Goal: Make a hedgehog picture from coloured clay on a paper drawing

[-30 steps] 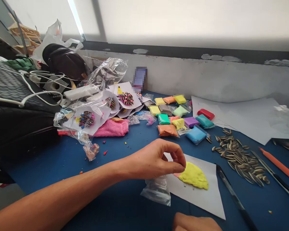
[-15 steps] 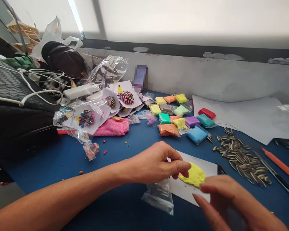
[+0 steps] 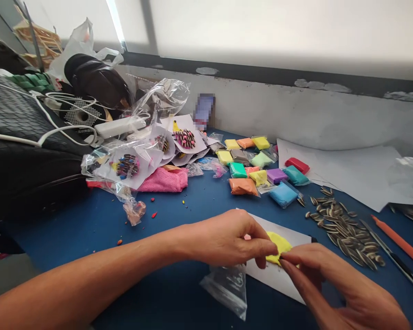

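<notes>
A flattened yellow clay shape (image 3: 277, 243) lies on a white sheet of paper (image 3: 298, 233), partly covered by my hands. My left hand (image 3: 234, 238) hovers over its left side, thumb and fingers drawn together in a pinch; whatever is between them is hidden. From the right, my right hand (image 3: 333, 275) reaches the clay's lower edge. Its thumb and forefinger pinch a tiny dark piece (image 3: 281, 258), too small to name. Under my left wrist lies a clear zip bag (image 3: 227, 288). A pile of striped sunflower seeds (image 3: 347, 233) is to the right.
Wrapped clay blocks (image 3: 243, 186) in several colours sit behind my hands. An orange pen (image 3: 399, 240) and a dark-gripped pen (image 3: 395, 256) lie at right. Decorated paper sheets (image 3: 124, 172), a pink cloth (image 3: 165, 179) and a black bag (image 3: 30, 174) occupy the left. A phone (image 3: 204, 110) leans against the wall.
My right hand has moved left to the clay's edge, and its spread thumb and forefinger have closed on a tiny dark piece. My left hand has shifted slightly right and down.
</notes>
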Motion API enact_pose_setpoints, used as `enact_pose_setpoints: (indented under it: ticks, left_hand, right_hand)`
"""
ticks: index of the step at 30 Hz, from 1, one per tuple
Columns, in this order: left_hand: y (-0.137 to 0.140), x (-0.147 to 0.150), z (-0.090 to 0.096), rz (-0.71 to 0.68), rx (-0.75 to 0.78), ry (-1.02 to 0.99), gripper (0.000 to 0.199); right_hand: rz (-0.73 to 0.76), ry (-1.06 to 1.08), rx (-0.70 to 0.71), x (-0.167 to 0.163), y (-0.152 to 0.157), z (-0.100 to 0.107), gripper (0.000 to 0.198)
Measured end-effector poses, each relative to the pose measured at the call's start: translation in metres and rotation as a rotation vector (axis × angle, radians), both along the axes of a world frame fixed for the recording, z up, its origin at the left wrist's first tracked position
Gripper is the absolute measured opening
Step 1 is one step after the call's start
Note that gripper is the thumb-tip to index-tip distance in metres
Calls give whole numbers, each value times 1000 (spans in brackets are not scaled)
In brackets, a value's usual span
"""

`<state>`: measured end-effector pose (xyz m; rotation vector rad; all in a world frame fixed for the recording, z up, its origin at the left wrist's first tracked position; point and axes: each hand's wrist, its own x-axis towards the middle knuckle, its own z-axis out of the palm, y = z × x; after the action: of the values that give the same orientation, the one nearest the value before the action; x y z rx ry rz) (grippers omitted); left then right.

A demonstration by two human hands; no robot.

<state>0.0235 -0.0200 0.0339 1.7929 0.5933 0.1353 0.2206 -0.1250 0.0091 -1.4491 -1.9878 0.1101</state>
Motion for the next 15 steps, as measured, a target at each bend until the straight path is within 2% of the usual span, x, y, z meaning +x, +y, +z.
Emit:
enact_pose_setpoints:
  ticks: [2,4,6,10,15]
  left_hand:
    - [4,-4,0,58,232,65,24]
    - [5,-7,-1,101,436,135,33]
    - [5,-9,-2,63,560,199,35]
    - [1,-8,-2,-56,684,343,14]
    - [2,-7,-4,-95,687,362,12]
  right_hand:
    - [-8,-6,5,5,2,-1,11]
    - [-19,-46,1,9,4,-3,11]
    - [-36,-71,-20,10,7,-5,14]
    - [-13,-158,-11,6,12,-7,12]
    - [6,-256,-60,-1,19,-8,16]
